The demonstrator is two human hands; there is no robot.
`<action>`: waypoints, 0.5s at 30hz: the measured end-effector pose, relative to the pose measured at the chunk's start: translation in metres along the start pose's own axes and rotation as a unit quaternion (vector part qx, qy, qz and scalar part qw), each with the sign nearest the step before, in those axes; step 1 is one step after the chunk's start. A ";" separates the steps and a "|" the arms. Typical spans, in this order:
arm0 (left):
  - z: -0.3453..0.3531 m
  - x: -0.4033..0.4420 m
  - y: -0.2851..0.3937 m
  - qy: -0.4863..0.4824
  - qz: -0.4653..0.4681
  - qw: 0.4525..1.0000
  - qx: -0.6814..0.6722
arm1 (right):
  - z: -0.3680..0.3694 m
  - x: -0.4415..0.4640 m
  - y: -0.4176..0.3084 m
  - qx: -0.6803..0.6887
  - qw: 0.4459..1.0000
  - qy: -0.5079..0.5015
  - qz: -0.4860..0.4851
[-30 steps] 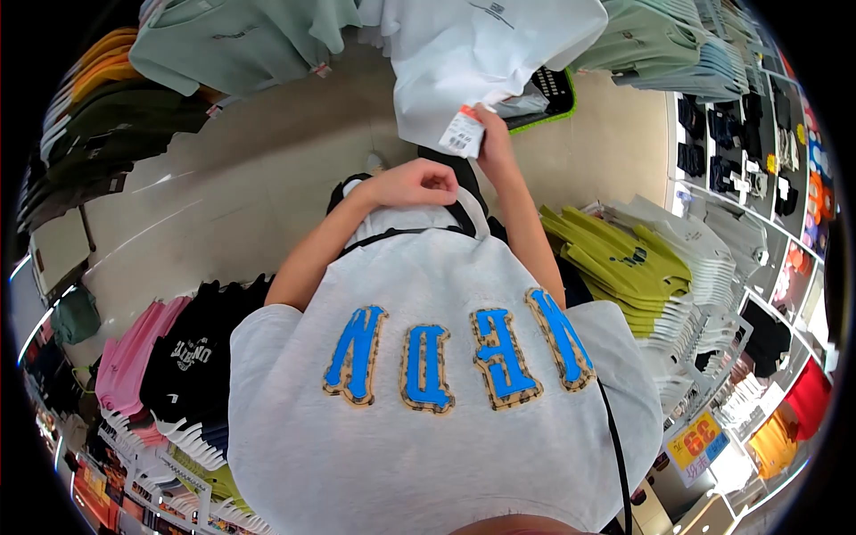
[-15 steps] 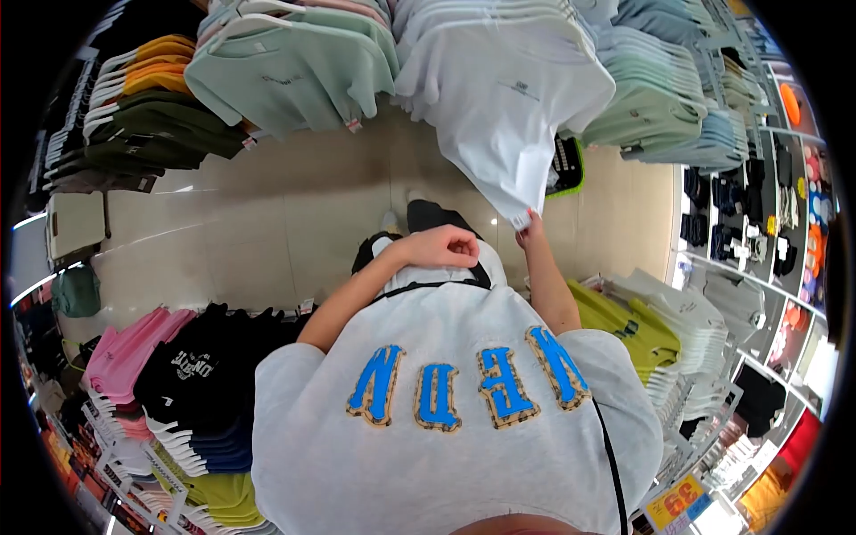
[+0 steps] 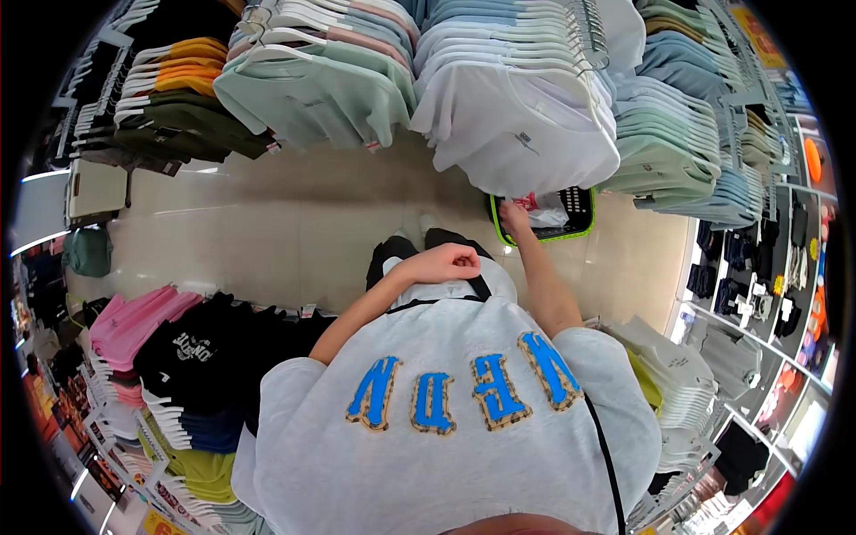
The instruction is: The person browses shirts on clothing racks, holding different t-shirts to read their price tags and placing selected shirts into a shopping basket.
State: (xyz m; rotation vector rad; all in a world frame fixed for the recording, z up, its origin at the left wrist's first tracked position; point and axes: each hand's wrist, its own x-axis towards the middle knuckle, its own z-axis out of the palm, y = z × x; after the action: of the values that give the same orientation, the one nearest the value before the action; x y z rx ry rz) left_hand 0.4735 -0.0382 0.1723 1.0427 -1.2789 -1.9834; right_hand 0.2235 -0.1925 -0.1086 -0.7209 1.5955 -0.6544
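My left hand [image 3: 446, 263] rests at my waist with its fingers curled in; nothing shows in it, and a black strap [image 3: 480, 286] runs beside it. Ahead and to the right, my right hand [image 3: 514, 217] reaches to the lower edge of a white T-shirt [image 3: 535, 134], the front one on a rack of hangers. The fingers there look bent together, but what is in them, if anything, is hidden. The shirt hangs down with a small dark print on its chest. Under it and my hand stands a black basket with a green rim [image 3: 584, 230], holding a clear plastic package with red on it [image 3: 546, 210].
Pale green T-shirts [image 3: 316, 94] hang left of the white ones, more green ones [image 3: 664, 165] to the right. Black shirts [image 3: 205, 348] and pink shirts [image 3: 138, 325] hang behind on the left. Tiled floor [image 3: 267, 232] runs between the racks. A green bag [image 3: 87, 252] lies far left.
The white T-shirt's hem, pinched and pulled toward me before, now hangs back by the rack. My right hand has moved forward and slightly left. More of the basket shows. My left hand stays at my waist.
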 end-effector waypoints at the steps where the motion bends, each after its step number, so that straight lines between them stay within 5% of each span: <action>1: 0.003 0.003 0.008 -0.010 -0.008 0.998 0.061 | 0.021 -0.013 -0.035 -0.095 0.990 -0.100 0.034; 2: 0.006 0.007 0.006 -0.018 -0.021 0.996 0.088 | 0.045 -0.023 -0.072 -0.191 0.959 -0.200 0.064; 6: 0.003 -0.001 0.020 -0.002 -0.021 0.986 0.167 | 0.140 -0.020 -0.140 -0.281 0.901 -0.326 -0.059; 12: -0.024 -0.047 0.008 0.048 -0.011 0.985 0.163 | 0.281 -0.079 -0.224 -0.236 0.796 -0.188 -0.525; 15: -0.041 -0.088 0.009 0.089 0.002 0.981 0.172 | 0.325 -0.105 -0.236 -0.288 0.748 -0.136 -0.582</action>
State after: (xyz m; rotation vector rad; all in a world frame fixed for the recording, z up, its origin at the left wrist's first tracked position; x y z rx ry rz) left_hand 0.5556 0.0066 0.1981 1.3450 -1.5531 -1.6548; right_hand 0.5778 -0.2714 0.0929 -2.2494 0.8919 -0.8465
